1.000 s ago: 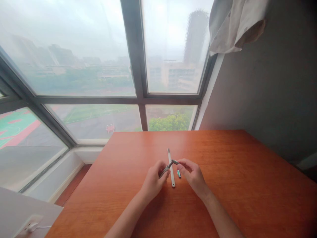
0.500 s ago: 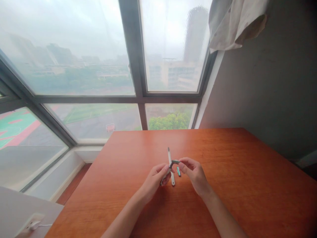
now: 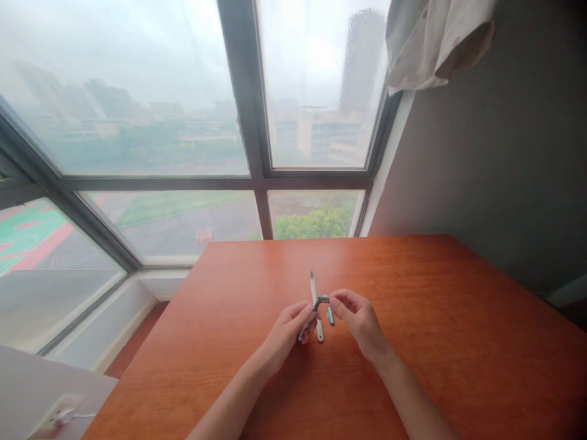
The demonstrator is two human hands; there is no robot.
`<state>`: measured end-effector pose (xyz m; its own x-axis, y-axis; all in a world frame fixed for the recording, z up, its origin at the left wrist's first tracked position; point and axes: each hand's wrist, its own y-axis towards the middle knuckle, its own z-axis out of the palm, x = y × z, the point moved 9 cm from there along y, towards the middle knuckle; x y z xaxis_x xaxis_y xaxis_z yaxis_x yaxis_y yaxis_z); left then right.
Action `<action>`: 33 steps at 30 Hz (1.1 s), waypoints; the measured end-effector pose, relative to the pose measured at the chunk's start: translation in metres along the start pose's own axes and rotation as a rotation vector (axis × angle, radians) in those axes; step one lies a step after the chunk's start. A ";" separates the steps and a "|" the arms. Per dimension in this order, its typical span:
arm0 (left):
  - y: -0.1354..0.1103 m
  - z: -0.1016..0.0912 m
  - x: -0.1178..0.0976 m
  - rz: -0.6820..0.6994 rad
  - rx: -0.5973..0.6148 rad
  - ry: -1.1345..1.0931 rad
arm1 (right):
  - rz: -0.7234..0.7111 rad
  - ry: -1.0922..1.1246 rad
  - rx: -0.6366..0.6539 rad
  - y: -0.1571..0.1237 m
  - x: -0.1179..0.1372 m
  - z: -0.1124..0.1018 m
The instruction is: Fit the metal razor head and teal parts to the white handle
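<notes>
My left hand [image 3: 287,333] pinches the lower end of a thin grey pen-like stick [image 3: 316,304] and holds it a little above the orange-brown wooden table [image 3: 458,342]. My right hand [image 3: 358,318] pinches the stick's upper tip with thumb and forefinger. Under the stick a slim white tube [image 3: 312,287] lies lengthwise on the table, partly hidden by my left fingers. A small teal cap [image 3: 329,315] lies just right of the tube, between my two hands.
A big window [image 3: 183,122] runs behind the table's far edge. A grey wall [image 3: 495,153] stands to the right, with a white cloth [image 3: 431,43] hanging at the top. A white surface with a wall socket [image 3: 55,415] sits at the bottom left.
My left hand has slid up along the grey stick and now covers more of the white tube. The right hand has stayed at the tip. The view has shifted slightly.
</notes>
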<state>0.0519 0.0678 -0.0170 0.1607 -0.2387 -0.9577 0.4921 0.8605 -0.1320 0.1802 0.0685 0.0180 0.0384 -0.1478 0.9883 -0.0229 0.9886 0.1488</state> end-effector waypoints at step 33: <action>0.001 -0.009 -0.012 0.049 -0.062 0.167 | -0.104 -0.108 0.156 -0.003 0.005 0.015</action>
<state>0.0428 0.0760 -0.0076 0.0364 -0.1228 -0.9918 0.4325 0.8966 -0.0951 0.1659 0.0649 0.0232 -0.0583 -0.2597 0.9639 -0.1790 0.9526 0.2458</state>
